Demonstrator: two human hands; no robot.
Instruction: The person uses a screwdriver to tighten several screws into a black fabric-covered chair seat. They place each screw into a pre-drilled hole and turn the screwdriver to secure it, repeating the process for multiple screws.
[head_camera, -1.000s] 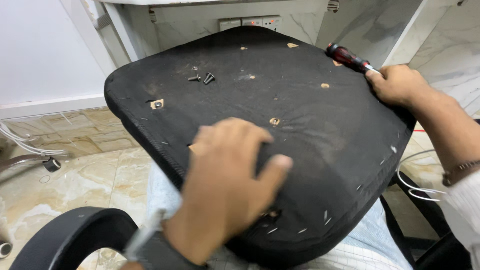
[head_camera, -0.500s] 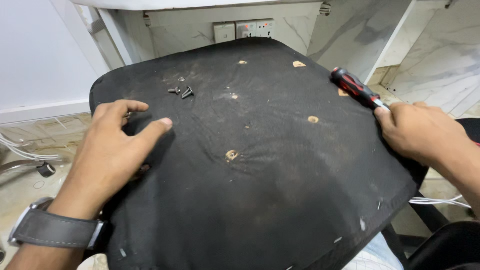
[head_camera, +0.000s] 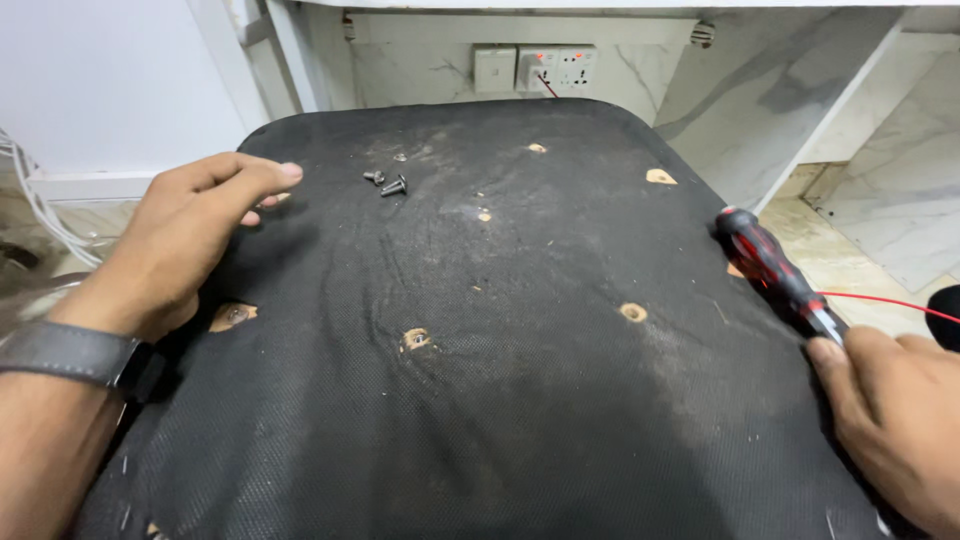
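A black fabric seat cushion (head_camera: 520, 400) lies underside up in front of me, dusty, with several tan screw holes such as one near the middle (head_camera: 415, 340). Two loose dark screws (head_camera: 385, 182) lie near its far left part. My left hand (head_camera: 180, 240) rests on the cushion's left edge, fingers stretched out and holding nothing, a grey watch on the wrist. My right hand (head_camera: 890, 425) is at the cushion's right edge, curled over the metal shaft of a red and black screwdriver (head_camera: 765, 262), whose handle points away across the cushion.
White wall sockets (head_camera: 530, 68) sit on the marble wall behind the cushion. White cables (head_camera: 30, 200) hang at the far left. A thin red wire (head_camera: 890, 302) runs along the right, above the marble floor (head_camera: 850, 250).
My left hand slid from the cushion's near middle out to its far left edge. The cushion shifted closer and flatter in view. The right hand and screwdriver kept their place on the right edge.
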